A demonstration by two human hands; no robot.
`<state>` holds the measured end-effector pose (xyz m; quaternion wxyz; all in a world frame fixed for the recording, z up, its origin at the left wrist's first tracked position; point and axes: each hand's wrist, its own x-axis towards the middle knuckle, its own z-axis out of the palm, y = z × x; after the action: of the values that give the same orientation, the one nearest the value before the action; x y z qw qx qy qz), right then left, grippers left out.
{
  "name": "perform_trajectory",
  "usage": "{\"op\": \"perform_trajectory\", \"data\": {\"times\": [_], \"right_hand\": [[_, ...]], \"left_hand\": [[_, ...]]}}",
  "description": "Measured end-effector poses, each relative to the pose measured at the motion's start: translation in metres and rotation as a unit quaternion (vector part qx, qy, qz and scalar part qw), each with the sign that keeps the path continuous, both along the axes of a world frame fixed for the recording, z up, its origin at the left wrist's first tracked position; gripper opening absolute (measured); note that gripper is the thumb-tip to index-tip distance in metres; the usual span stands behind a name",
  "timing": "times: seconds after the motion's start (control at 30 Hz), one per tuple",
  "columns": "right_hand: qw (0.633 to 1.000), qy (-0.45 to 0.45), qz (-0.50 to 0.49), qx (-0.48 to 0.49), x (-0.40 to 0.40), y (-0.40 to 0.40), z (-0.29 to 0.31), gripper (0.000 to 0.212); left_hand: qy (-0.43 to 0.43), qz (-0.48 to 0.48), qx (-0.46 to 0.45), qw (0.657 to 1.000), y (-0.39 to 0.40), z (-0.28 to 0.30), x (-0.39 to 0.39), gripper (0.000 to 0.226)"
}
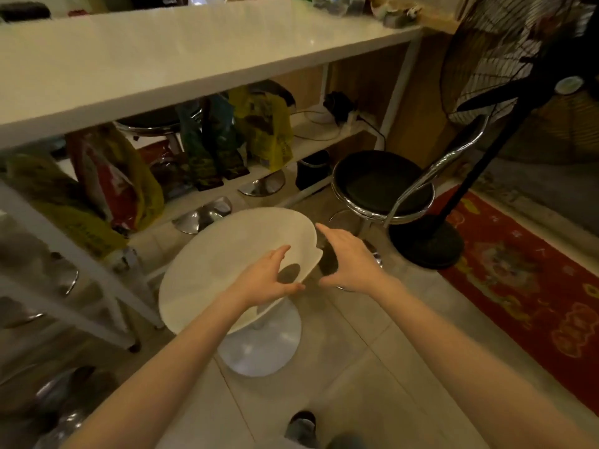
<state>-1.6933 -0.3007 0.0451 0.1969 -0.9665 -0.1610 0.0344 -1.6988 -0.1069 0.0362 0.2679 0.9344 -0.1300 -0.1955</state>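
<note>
Both hands are open wide and hold nothing. The left hand (pixel 269 280) hangs over the right end of the seat (pixel 214 264) of a white stool (pixel 262 348). Its fingers are straight and close together and its thumb is spread well below them, so the hand makes a broad C around a dark oval opening (pixel 288 273) near the seat's edge. Whether it touches the seat cannot be told. The right hand (pixel 346 260) mirrors it just off the seat's right rim, with its fingers stretched toward the far side and its thumb pointing back at the left thumb. The two thumbs are near each other but apart, and the right hand touches nothing that shows.

The seat is a pale oval shell whose long axis runs from near left to far right. Its right rim curls upward by the opening. It stands on a thin post over a round base on the tiled floor (pixel 356 367), just in front of the shelf (pixel 311 140) under the long white surface (pixel 162 59).

Bags (pixel 259 131) stand on that shelf. A black stool (pixel 382 186) sits beyond the right hand, with the fan (pixel 505 59) and its dark foot beside it, and a red rug (pixel 534 280) lies to the right. A shoe (pixel 301 426) shows at the bottom edge.
</note>
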Motion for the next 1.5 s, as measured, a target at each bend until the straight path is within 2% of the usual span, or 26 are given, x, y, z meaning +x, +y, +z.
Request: {"op": "perform_trajectory", "data": {"times": [0.13, 0.3, 0.4, 0.5, 0.6, 0.73, 0.87, 0.97, 1.07, 1.17, 1.23, 1.27, 1.5], "right_hand": [[0.995, 0.016, 0.09, -0.045, 0.03, -0.006, -0.016, 0.1], [0.967, 0.037, 0.217, -0.126, 0.063, -0.02, -0.045, 0.088], [0.952, 0.057, 0.268, -0.135, 0.082, -0.029, -0.056, 0.084], [0.937, 0.064, 0.313, -0.139, 0.099, -0.035, -0.064, 0.076], [0.926, 0.074, 0.341, -0.147, 0.111, -0.034, -0.076, 0.062], [0.914, 0.059, 0.371, -0.153, 0.118, -0.021, -0.09, 0.041], [0.901, 0.041, 0.388, -0.188, 0.119, -0.007, -0.102, 0.032], [0.879, 0.017, 0.407, -0.248, 0.118, 0.001, -0.104, 0.027], [0.86, 0.002, 0.423, -0.285, 0.121, 0.01, -0.107, 0.021], [0.857, -0.03, 0.442, -0.263, 0.122, 0.014, -0.107, 0.008], [0.857, -0.04, 0.46, -0.23, 0.126, 0.014, -0.115, 0.036], [0.87, -0.042, 0.448, -0.204, 0.13, 0.013, -0.12, 0.042], [0.882, -0.032, 0.437, -0.174, 0.146, 0.011, -0.13, 0.045]], "left_hand": [[0.019, 0.044, 0.001, 0.999, -0.005, -0.015, 0.006, 0.089], [0.054, 0.131, -0.002, 0.99, -0.023, -0.039, 0.0, 0.091], [0.067, 0.181, 0.013, 0.981, -0.033, -0.048, -0.003, 0.102], [0.078, 0.221, 0.037, 0.971, -0.037, -0.061, -0.005, 0.105], [0.104, 0.233, 0.052, 0.966, -0.046, -0.074, -0.01, 0.083], [0.076, 0.236, 0.094, 0.964, -0.06, -0.093, -0.007, 0.059], [0.061, 0.221, 0.163, 0.96, -0.064, -0.098, 0.005, 0.036], [0.055, 0.23, 0.211, 0.949, -0.065, -0.099, 0.008, 0.024], [0.061, 0.244, 0.228, 0.94, -0.063, -0.109, 0.008, 0.023], [0.059, 0.231, 0.228, 0.944, -0.059, -0.117, 0.008, 0.035], [0.052, 0.218, 0.236, 0.946, -0.058, -0.116, 0.008, 0.04], [0.049, 0.216, 0.239, 0.946, -0.058, -0.116, 0.008, 0.042], [0.047, 0.231, 0.229, 0.945, -0.06, -0.115, 0.021, 0.043]]}}
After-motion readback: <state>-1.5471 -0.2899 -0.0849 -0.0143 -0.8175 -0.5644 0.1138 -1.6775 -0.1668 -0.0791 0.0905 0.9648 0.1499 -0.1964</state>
